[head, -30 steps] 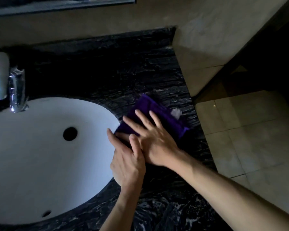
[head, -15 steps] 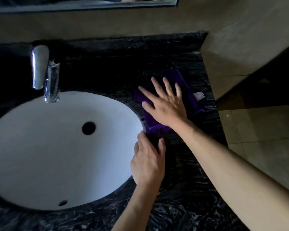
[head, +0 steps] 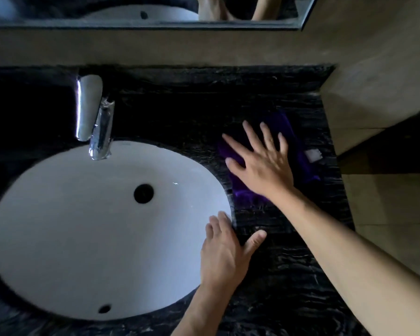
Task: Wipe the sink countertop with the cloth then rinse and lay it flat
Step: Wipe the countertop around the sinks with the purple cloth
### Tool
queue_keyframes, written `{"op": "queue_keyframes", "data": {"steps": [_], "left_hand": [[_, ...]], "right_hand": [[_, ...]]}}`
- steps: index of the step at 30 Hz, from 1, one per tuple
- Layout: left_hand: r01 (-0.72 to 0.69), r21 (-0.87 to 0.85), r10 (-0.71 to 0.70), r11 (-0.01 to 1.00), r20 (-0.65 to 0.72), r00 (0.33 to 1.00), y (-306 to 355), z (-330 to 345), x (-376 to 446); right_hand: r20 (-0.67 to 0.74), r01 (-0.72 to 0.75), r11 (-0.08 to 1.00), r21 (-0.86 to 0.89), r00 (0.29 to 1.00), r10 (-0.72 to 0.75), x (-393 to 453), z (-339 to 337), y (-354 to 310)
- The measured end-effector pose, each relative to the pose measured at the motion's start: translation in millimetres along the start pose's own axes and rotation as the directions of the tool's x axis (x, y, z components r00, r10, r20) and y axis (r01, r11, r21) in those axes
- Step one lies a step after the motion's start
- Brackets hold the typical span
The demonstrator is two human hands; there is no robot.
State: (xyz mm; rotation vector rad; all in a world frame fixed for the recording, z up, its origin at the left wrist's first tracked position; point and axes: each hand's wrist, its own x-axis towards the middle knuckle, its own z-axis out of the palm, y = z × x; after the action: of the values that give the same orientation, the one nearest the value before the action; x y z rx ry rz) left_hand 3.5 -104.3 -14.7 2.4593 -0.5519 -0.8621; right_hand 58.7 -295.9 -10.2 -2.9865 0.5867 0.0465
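Note:
A purple cloth (head: 301, 156) with a white tag lies on the black marble countertop (head: 289, 275), right of the white oval sink (head: 83, 226). My right hand (head: 260, 163) presses flat on the cloth with its fingers spread, covering most of it. My left hand (head: 226, 253) rests open on the sink's right rim, part on the basin and part on the marble, holding nothing.
A chrome faucet (head: 95, 122) stands behind the sink at the upper left. A mirror (head: 141, 10) runs along the wall at the top. The countertop ends at the right against a beige wall corner (head: 374, 93), with tiled floor (head: 393, 214) below.
My right hand has slid the cloth away from the sink rim toward the back right of the counter. My left hand has let go of the cloth and stays by the rim.

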Motion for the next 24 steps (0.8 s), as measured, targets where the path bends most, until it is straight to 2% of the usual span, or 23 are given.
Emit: {"op": "queue_keyframes", "data": {"steps": [4, 10, 12, 14, 15, 16, 17, 18, 19, 20, 22, 24], "left_hand": [[-0.035, 0.007, 0.034, 0.999, 0.087, 0.996, -2.1, -6.3, -1.0], [-0.064, -0.057, 0.071, 0.996, 0.123, 0.99, -17.5, 5.4, 5.3], [-0.112, -0.111, 0.134, 0.987, 0.218, 0.967, -26.9, 0.3, 7.1], [-0.122, -0.236, 0.184, 0.964, 0.263, 0.947, -44.6, -15.1, 13.0], [-0.112, -0.296, 0.176, 0.949, 0.2, 0.964, -59.3, -28.2, 19.8], [-0.108, -0.322, 0.133, 0.941, 0.056, 0.989, -78.4, -43.2, 30.7], [-0.121, -0.285, 0.081, 0.951, -0.146, 0.986, -98.9, -64.2, 44.0], [-0.111, -0.201, 0.036, 0.973, -0.342, 0.939, -122.6, -88.3, 58.9], [-0.061, -0.118, -0.004, 0.991, -0.481, 0.876, -143.6, -114.5, 72.1], [-0.013, -0.043, -0.014, 0.999, -0.574, 0.819, -162.0, -147.6, 85.5], [0.04, 0.157, 0.078, 0.987, -0.679, 0.73, -192.5, -207.6, 114.5], [0.085, 0.34, 0.179, 0.937, -0.675, 0.716, -208.4, -251.9, 148.7]], "right_hand": [[0.035, -0.021, 1.0, 0.003, 0.999, 0.021, 29.4, -1.3, -10.7], [0.07, 0.168, 0.986, -0.012, 0.983, -0.167, -91.7, -3.6, -8.5], [0.086, 0.174, 0.984, -0.037, 0.982, -0.17, -111.0, -4.6, -7.3], [0.096, 0.111, 0.991, -0.071, 0.99, -0.104, -101.1, -3.5, -10.4], [0.096, 0.075, 0.995, -0.071, 0.993, -0.068, -90.5, -2.5, -15.4], [0.092, 0.051, 0.996, -0.073, 0.995, -0.044, -78.6, -1.2, -20.9], [0.084, 0.036, 0.996, -0.08, 0.996, -0.029, -66.3, 0.2, -26.6], [0.08, 0.023, 0.995, -0.092, 0.997, -0.015, -54.8, 1.9, -31.3], [0.074, 0.011, 0.994, -0.104, 0.997, -0.003, -44.2, 2.4, -35.0], [0.063, 0.002, 0.994, -0.113, 0.998, 0.005, -32.5, 2.5, -40.8], [0.04, -0.033, 0.993, -0.114, 0.998, 0.038, -8.4, 2.4, -54.5], [0.024, -0.084, 0.992, -0.096, 0.996, 0.087, 16.3, 3.2, -70.5]]}}
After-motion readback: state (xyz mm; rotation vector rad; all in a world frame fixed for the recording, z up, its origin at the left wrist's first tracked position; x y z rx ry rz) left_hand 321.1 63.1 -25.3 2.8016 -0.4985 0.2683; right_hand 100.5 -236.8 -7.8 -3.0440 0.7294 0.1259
